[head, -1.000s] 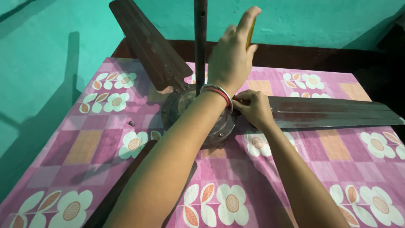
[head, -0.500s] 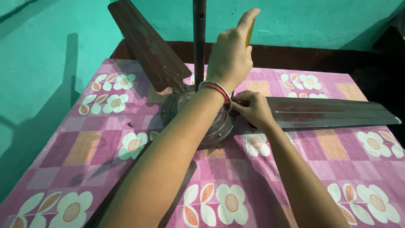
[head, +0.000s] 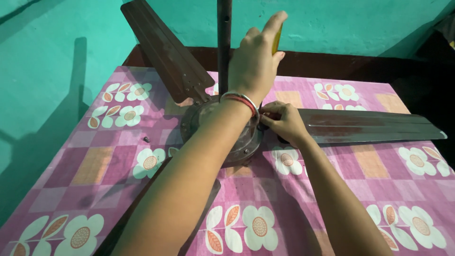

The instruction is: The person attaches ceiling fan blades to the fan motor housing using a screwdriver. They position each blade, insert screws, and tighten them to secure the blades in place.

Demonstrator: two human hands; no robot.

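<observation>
A brown ceiling fan lies on a table, its round hub (head: pixel 213 128) facing up and its dark down-rod (head: pixel 223 47) standing upright. My left hand (head: pixel 253 64), with bangles on the wrist, is raised over the hub and grips a yellow-handled tool (head: pixel 276 40), probably a screwdriver; its shaft is hidden behind the hand. My right hand (head: pixel 284 122) rests where the right blade (head: pixel 369 125) meets the hub, fingertips pinched together there. What they pinch is hidden. A second blade (head: pixel 166 52) points to the back left. A third blade (head: pixel 142 213) runs toward me under my left forearm.
The table carries a pink checked cloth with white flowers (head: pixel 332 199). A small dark screw (head: pixel 146 139) lies on the cloth left of the hub. A teal wall (head: pixel 57 71) stands close at the left and back. A dark wooden edge (head: pixel 332 64) runs behind the table.
Both hands stay in the same places at the hub. The right blade's tip has come into view at the right edge and sits slightly lower.
</observation>
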